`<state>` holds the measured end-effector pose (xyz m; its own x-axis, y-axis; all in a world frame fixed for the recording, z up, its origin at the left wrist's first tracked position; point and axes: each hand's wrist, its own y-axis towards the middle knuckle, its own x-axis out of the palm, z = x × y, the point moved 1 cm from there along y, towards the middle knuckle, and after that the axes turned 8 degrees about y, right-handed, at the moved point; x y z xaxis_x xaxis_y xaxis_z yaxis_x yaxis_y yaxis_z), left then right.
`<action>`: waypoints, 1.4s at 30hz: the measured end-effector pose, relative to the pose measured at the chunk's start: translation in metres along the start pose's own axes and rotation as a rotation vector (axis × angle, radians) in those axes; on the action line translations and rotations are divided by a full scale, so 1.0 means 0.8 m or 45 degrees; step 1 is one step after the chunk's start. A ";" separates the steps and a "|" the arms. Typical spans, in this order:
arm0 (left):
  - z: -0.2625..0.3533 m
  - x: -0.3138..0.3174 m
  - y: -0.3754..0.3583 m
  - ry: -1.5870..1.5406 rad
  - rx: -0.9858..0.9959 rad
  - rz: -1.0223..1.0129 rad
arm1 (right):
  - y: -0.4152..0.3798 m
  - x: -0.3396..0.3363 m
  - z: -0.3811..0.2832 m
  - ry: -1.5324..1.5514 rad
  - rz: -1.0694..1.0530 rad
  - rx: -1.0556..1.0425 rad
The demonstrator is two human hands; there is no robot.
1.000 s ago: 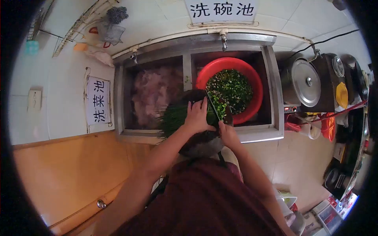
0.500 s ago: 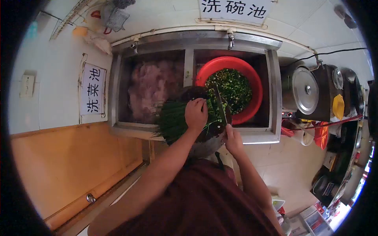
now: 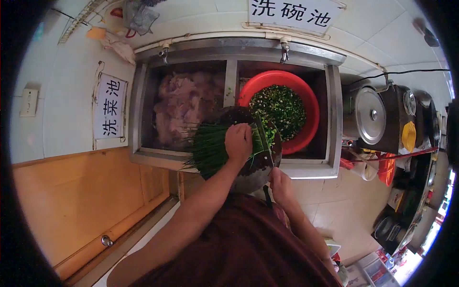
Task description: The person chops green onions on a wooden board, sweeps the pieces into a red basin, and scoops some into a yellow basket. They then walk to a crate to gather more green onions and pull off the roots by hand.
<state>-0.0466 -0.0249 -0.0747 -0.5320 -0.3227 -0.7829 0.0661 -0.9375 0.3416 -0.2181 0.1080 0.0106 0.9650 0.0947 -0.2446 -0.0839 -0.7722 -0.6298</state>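
My left hand presses down with curled fingers on a bunch of long green stalks, which lies on a dark round chopping board. In my right hand is the handle of a knife; its blade stands at the cut ends of the stalks, just right of my left hand. Small chopped green pieces lie beside the blade. Beyond the board, a red basin holds many chopped greens.
The metal double sink has pale pink meat in its left bowl. Two taps are at its back edge. To the right are a lidded steel pot, a yellow item and red containers.
The knife has turned from a tilted position over the basin's edge to beside the stalks, with its blade edge-on. The chopped pieces by it show more. The view has shifted slightly.
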 end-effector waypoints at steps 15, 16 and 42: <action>0.016 -0.010 0.005 -0.007 -0.078 0.042 | -0.008 0.007 -0.010 -0.117 0.030 -0.076; 0.016 -0.011 0.005 0.021 -0.087 0.031 | -0.007 0.008 -0.008 -0.105 0.019 -0.055; 0.012 -0.008 0.009 0.081 -0.085 -0.075 | 0.015 0.000 -0.012 -0.133 -0.062 0.054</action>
<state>-0.0509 -0.0284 -0.0617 -0.4820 -0.2726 -0.8327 0.0934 -0.9609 0.2605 -0.2165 0.0928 0.0103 0.9371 0.1981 -0.2873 -0.0504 -0.7378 -0.6731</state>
